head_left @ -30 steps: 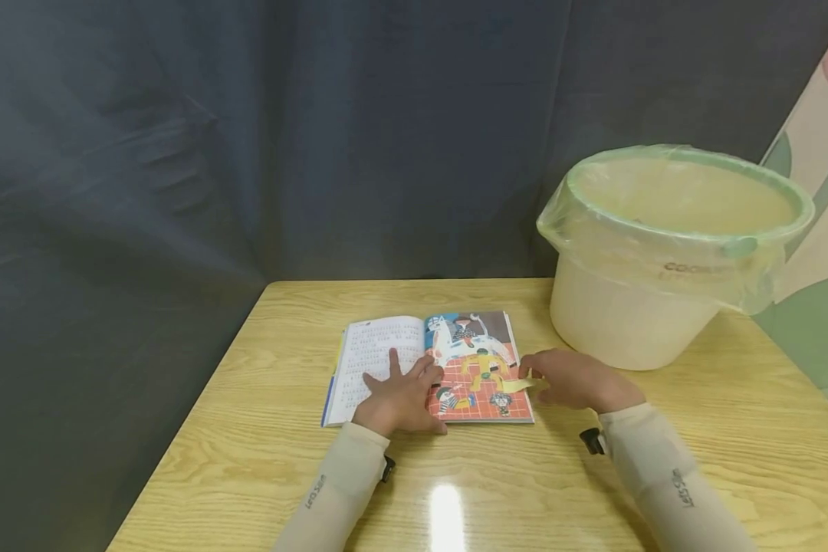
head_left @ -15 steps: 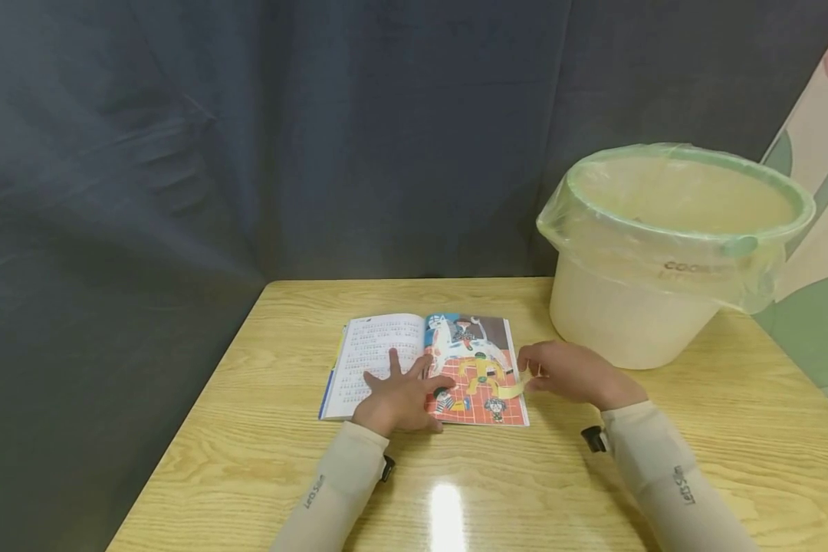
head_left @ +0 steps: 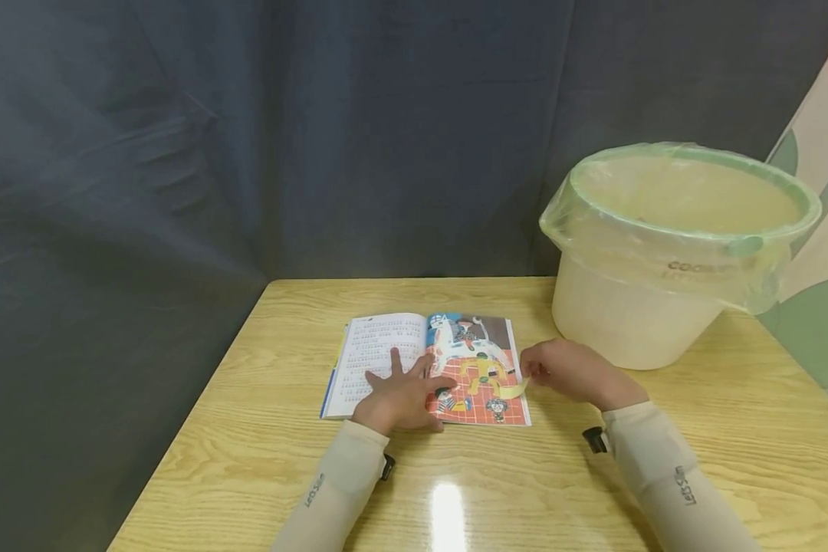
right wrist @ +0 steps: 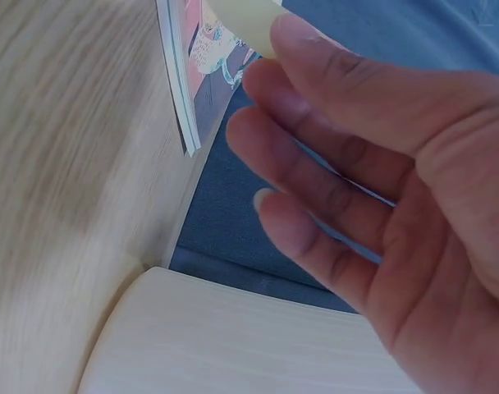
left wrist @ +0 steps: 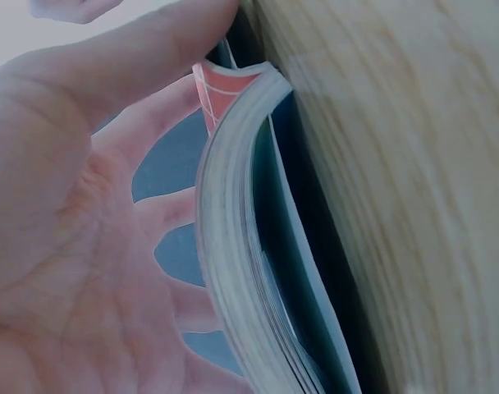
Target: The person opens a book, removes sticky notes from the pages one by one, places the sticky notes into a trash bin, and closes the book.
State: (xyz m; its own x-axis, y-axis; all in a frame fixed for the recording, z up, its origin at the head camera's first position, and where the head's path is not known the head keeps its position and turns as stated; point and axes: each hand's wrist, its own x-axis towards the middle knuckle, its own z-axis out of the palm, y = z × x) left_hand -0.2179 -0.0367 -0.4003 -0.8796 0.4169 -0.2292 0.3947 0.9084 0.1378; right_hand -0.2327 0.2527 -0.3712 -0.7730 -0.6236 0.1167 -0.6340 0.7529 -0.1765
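An open picture book (head_left: 381, 337) lies on the table, printed text on its left page and a red, yellow and blue illustration on its right page. My left hand (head_left: 399, 400) rests across the book's middle with fingers spread; in the left wrist view its thumb crosses beside the curved page block (left wrist: 225, 189). At the right page's outer edge, my right hand (head_left: 571, 372) pinches the end of a pale yellow paper strip (head_left: 514, 391), which curves down onto the illustration. In the right wrist view, thumb and forefinger hold the strip (right wrist: 251, 26) while the other fingers curl loosely.
A large cream bucket (head_left: 621, 314) with a thin, pale green-yellow plastic liner (head_left: 669, 253) over its rim stands at the right, behind my right hand. Dark cloth (head_left: 414, 138) hangs behind the wooden table (head_left: 262, 445).
The strip has gone from lying nearly straight to curving upward at its pinched end, and my right hand has lifted slightly. The book has turned a little; my left hand stays on it.
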